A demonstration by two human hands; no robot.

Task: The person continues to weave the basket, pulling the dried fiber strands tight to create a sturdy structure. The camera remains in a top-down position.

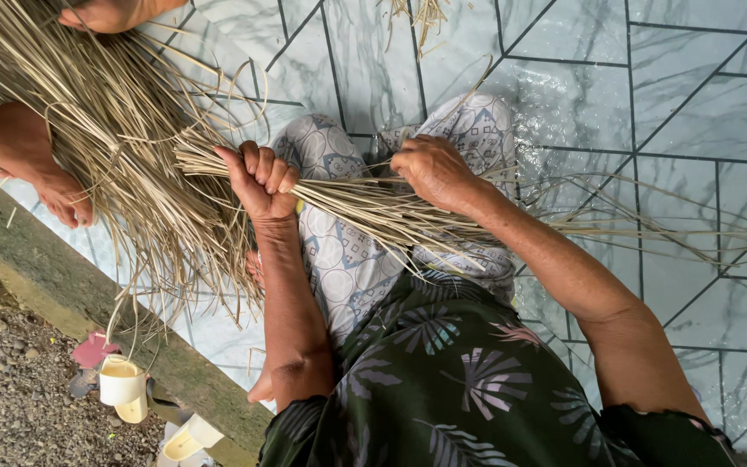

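Dry pale straw-coloured reed strips lie in one tight bundle across the lap of the person, over the trousers of white cloth with a grey round pattern. The left hand is closed in a fist around the bundle near its cut ends, with the fingers curled over the top. The right hand is also closed on the same bundle, a little further along, and past it the strips spread out loosely over the glossy pale blue-grey floor tiles with dark lines.

Beside the left hand, a big loose heap of the same dry strips hangs down over the tiles. Another person's bare foot rests at the edge of this heap, and a second foot shows at the top edge.

Lower, a grey concrete kerb borders the tiles, and on the gravel ground beyond it lie sandals, pink and pale yellow
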